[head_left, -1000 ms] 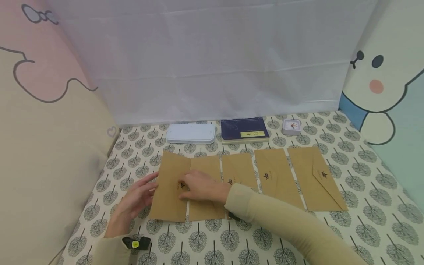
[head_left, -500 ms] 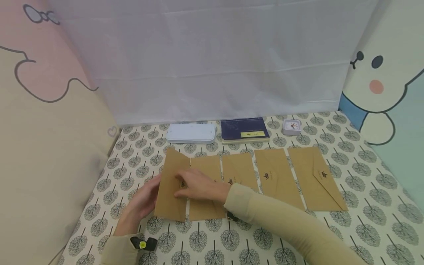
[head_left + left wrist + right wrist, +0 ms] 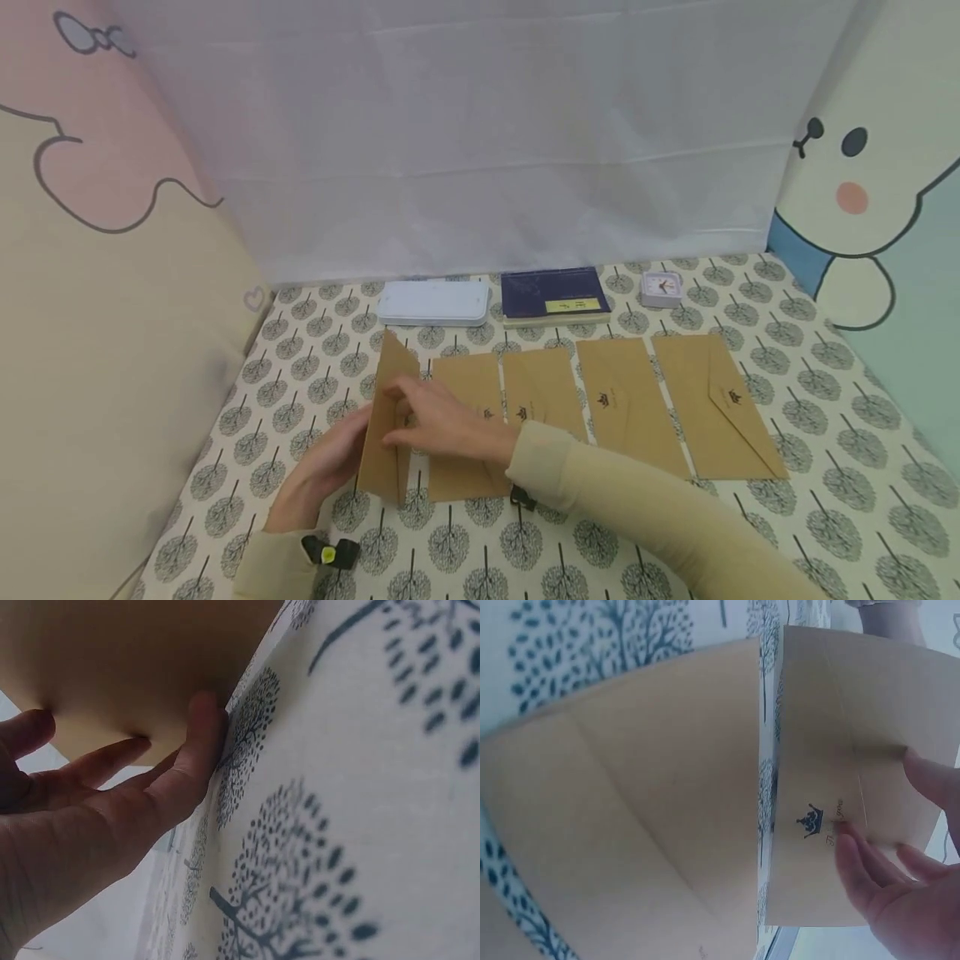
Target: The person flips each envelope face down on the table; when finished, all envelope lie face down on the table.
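Tree-print cloth (image 3: 450, 554) — apparently lifting step: my left hand (image 3: 330, 458) and right hand (image 3: 442, 421), fingers spread, sandwich one tilted envelope (image 3: 821, 761); next likely wants even pressure.

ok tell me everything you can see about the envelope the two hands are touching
The envelope is plain brown and looks like paper. Its front bears a dark crown with small script beside it, and a thin line like a flap edge. It stands steeply tilted, left of the flat envelopes, its outer long edge raised. The left hand touches its back, the right hand its front. Whether its lower edge rests on the tablecloth is hard to tell.
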Available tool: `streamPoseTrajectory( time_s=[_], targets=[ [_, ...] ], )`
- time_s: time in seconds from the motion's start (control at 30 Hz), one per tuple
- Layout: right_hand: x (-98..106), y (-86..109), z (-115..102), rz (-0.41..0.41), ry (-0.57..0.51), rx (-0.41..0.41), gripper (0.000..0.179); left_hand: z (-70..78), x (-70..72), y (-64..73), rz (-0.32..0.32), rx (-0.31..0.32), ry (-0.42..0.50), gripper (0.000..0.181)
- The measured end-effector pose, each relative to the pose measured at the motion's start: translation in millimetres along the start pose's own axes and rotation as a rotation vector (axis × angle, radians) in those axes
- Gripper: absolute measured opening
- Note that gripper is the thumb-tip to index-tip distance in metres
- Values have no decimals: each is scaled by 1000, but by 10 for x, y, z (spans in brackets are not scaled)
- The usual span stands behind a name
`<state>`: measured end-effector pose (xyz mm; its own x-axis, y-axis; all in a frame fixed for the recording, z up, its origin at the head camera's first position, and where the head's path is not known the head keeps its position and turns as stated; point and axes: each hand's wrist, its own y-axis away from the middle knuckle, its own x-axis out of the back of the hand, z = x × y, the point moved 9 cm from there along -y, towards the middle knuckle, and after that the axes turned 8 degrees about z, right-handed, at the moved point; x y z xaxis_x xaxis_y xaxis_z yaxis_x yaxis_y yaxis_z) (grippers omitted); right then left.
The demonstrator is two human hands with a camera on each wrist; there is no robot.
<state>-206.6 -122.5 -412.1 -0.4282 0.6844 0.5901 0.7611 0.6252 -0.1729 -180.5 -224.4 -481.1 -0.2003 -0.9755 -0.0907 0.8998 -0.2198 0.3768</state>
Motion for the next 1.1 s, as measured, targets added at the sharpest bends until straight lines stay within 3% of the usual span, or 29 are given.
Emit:
streamPoseTrajectory(
  time_s=[0.13, 0.57, 0.83, 1.1],
  targets=[
    [17, 19, -20, 25, -101, -20, 70, 31, -29, 3, -11, -13, 12, 59],
    [104, 44, -94, 116, -301, -44, 61, 88, 70, -13, 131, 14, 21, 64],
    [143, 61, -73, 133, -350, -79, 66, 88, 208, -52, 280, 16, -138, 79],
    [121, 77, -26, 127, -395, -148, 68, 117, 313, -18, 331, -18, -257, 80]
  ],
)
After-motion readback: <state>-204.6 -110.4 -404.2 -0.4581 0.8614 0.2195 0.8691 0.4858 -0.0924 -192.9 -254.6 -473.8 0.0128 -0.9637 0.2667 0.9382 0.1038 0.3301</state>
